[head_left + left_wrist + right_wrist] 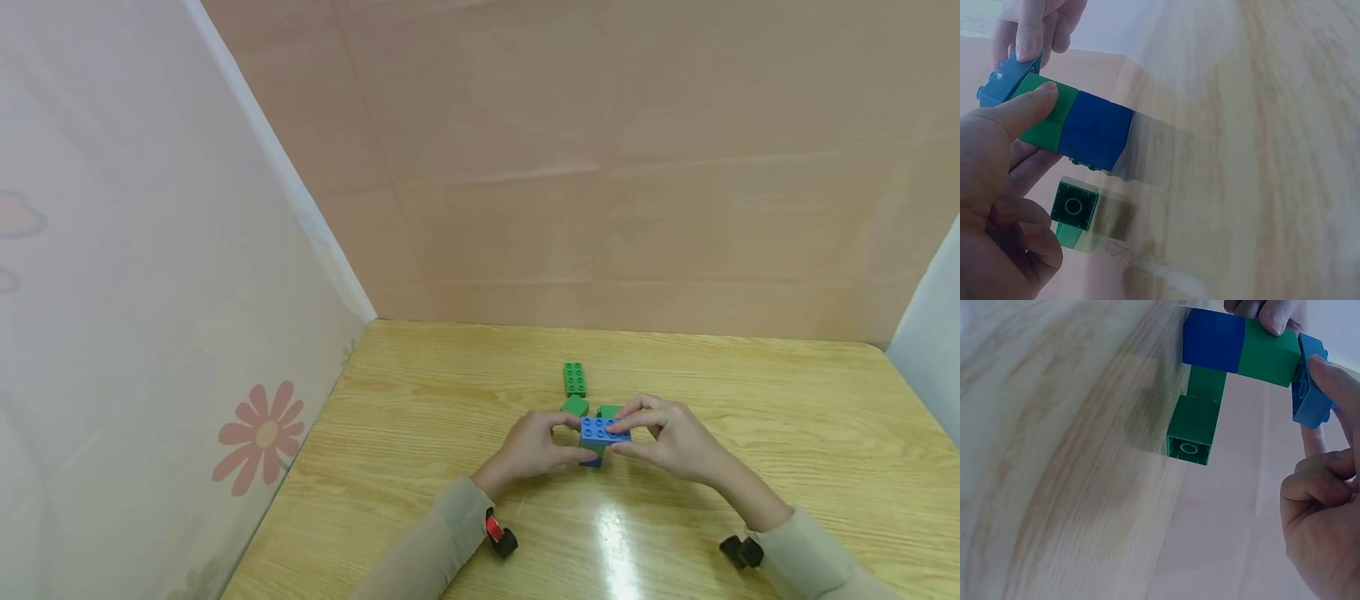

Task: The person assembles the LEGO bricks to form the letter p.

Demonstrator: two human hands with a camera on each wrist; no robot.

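My left hand (pixel 531 446) pinches a green toy building brick (pixel 1267 353) between thumb and fingers. A dark blue brick (pixel 1213 340) is joined beneath it, low by the table. With thumb and fingertips, my right hand (pixel 670 437) grips a lighter blue studded brick (pixel 600 428) by its right end. That brick lies across the top of the green one, studs up, its right part overhanging. In the right wrist view it sits slightly tilted at the green brick's top, with a thin gap showing at one side.
Behind the hands, a green studded brick (pixel 574 379) lies farthest back on the wooden table (pixel 450 375). Nearer are a second green brick (pixel 575 406) and a third green one (pixel 609 411), partly covered by the right hand. Cloth walls (pixel 525 208) stand around the table.
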